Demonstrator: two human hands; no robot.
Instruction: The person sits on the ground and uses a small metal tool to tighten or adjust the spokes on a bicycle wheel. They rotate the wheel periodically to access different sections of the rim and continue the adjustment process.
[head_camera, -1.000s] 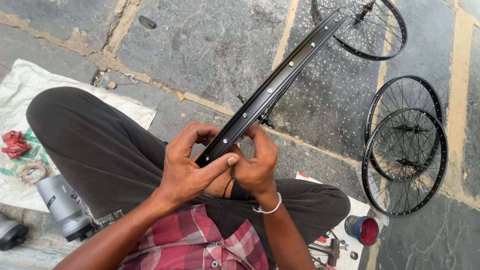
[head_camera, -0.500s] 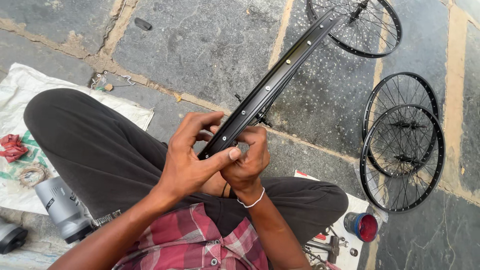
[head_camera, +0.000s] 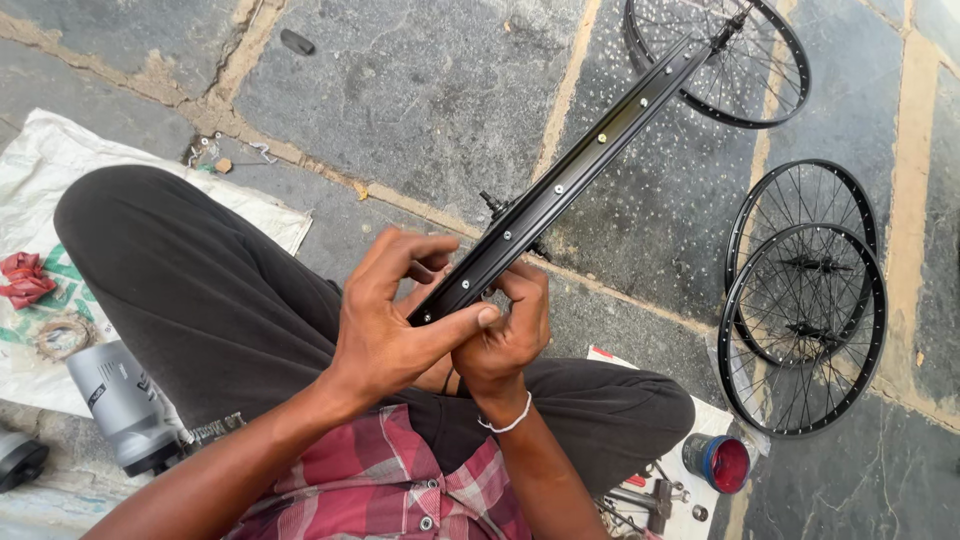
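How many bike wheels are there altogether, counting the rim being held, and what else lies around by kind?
Rim held edge-on in the left hand and right hand: 1
Spoked wheels on the ground: 3 (top, middle, lower)
White sacks: 1
Grey bottles: 1
Red-topped tins: 1
Red rags: 1
Total: 8

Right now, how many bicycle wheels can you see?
4: one held edge-on in both hands, one on the paving at top right, and two overlapping at right. Others may lie out of view.
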